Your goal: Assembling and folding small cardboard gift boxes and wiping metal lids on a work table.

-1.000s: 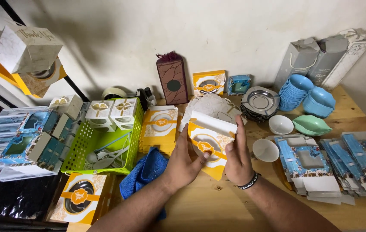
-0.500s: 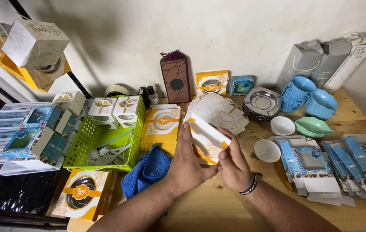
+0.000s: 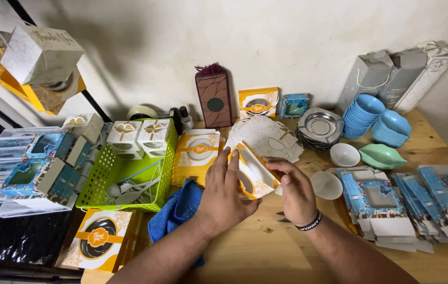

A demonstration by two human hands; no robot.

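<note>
Both my hands hold a white and orange cardboard gift box (image 3: pixel 255 176) with an oval window, half folded and tilted above the wooden table (image 3: pixel 266 247). My left hand (image 3: pixel 224 192) presses flat against its left side with fingers straight. My right hand (image 3: pixel 295 189), with a black wristband, grips its right side. Just behind the box lies a pile of flat white box blanks (image 3: pixel 266 137). A stack of flat orange and white blanks (image 3: pixel 198 150) lies to the left of it.
A green basket (image 3: pixel 103 176) with white boxes and plastic cutlery stands at left, a blue cloth (image 3: pixel 179 208) beside it. White bowls (image 3: pixel 334 171), a green dish (image 3: pixel 381 156), blue bowls (image 3: pixel 371 118), metal plates (image 3: pixel 319 126) and blue flat boxes (image 3: pixel 392 202) fill the right.
The box has been turned from facing me to lying tilted on its side. My left hand has flattened against it and both hands have shifted slightly right.
</note>
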